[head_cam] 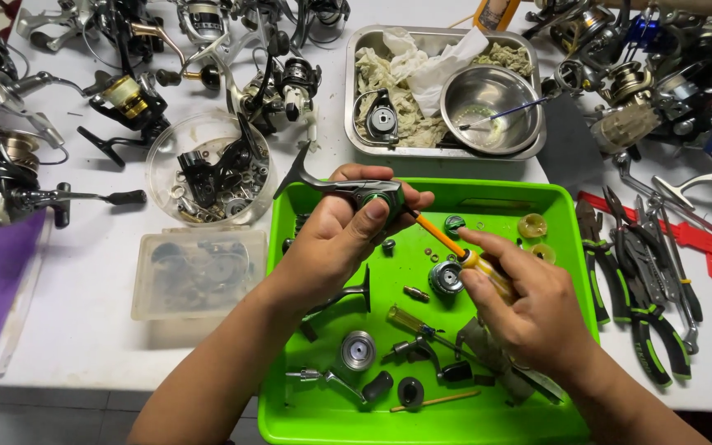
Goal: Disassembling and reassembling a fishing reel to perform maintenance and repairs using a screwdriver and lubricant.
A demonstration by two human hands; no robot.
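From the head camera, the left hand (335,239) holds a dark grey fishing reel body (364,194) above the far edge of a green tray (290,412), its fingers clamped around the body with the thumb across the front. The reel's stem sticks out to the left, past the tray's far left corner. The right hand (529,309) has its fingers closed on a screwdriver (455,247) with a yellow handle and orange shaft; the tip meets the reel body at the left thumb.

The tray sits at the desk's (84,330) near edge, and small reel parts lie loose in it: a spool (358,350), a gear (446,278), a second screwdriver (412,321) and a handle arm (323,379).

Beyond the tray, a steel pan (356,124) holds rags and a steel bowl (490,107). Left of the tray stand a round clear tub of parts (208,169) and a flat lidded box (198,272). Pliers (644,280) lie near the desk's right edge, and several whole reels crowd the far edge.
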